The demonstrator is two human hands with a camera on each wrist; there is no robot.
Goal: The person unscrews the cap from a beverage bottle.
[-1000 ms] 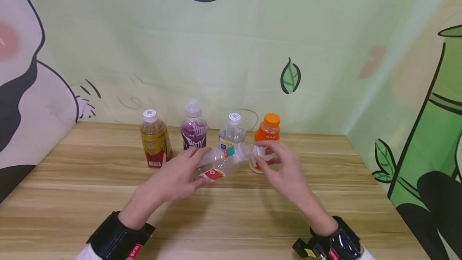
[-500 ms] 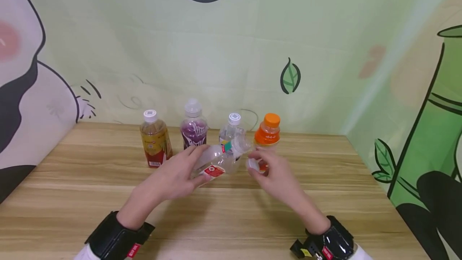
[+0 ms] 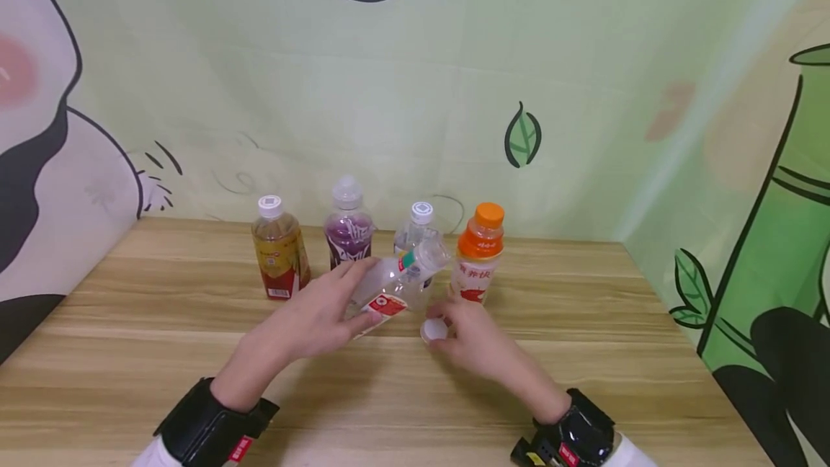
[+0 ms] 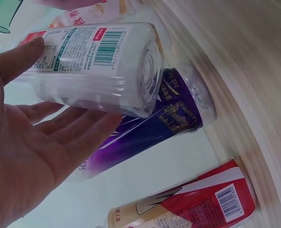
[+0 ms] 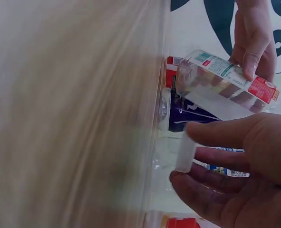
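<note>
My left hand [image 3: 318, 312] grips a clear plastic bottle [image 3: 382, 290] with a red and white label, tilted so its uncapped mouth points up and right. In the left wrist view, the bottle [image 4: 92, 69] lies between thumb and fingers, its base toward the camera. My right hand [image 3: 476, 337] pinches a white bottle cap [image 3: 434, 330] close over the wooden table [image 3: 363, 409], below and right of the bottle's mouth. In the right wrist view, thumb and fingertips hold the cap [image 5: 186, 153] by its edges.
Behind my hands stands a row of bottles: a brown tea bottle [image 3: 279, 251], a purple drink bottle [image 3: 349, 233], a clear bottle with a white cap [image 3: 415, 236], and an orange-capped bottle [image 3: 478, 258]. A printed cloth backdrop [image 3: 402, 92] rises behind the table.
The white cap has come off the clear bottle's mouth. My right hand has carried it down and left toward the table, while the left hand has tipped the bottle's mouth slightly upward.
</note>
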